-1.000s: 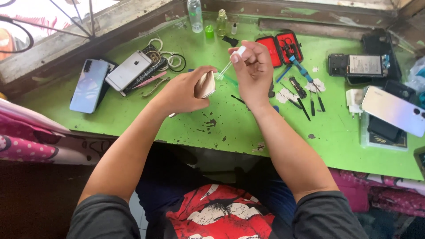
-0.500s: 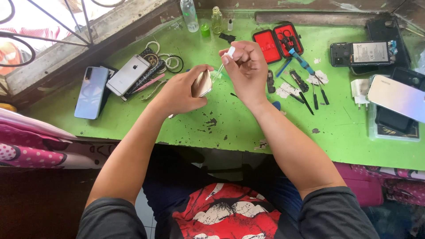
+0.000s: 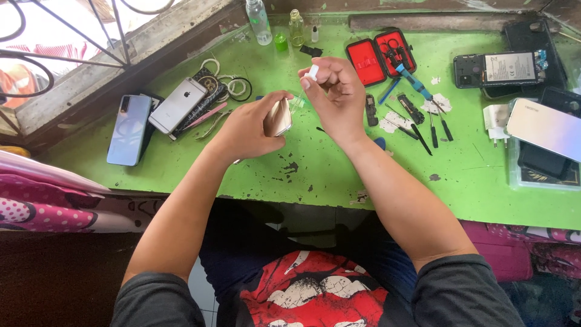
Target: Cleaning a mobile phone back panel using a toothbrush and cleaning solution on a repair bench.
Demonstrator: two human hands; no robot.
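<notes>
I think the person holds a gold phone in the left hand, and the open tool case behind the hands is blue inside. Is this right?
Not quite. The left hand does hold the gold phone, but the open tool case behind the hands is red inside, not blue. The head view shows it.

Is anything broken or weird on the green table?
Yes. The green table has dark patches where paint has chipped off, and a phone at the far right lies with its back cover off, insides showing.

Two phones (image 3: pixel 154 118) lying left on the surface (image 3: pixel 339 172); open tool case (image 3: pixel 381 57) behind, screwdrivers (image 3: pixel 423 124) right, bottles (image 3: pixel 259 21) at back.
</notes>
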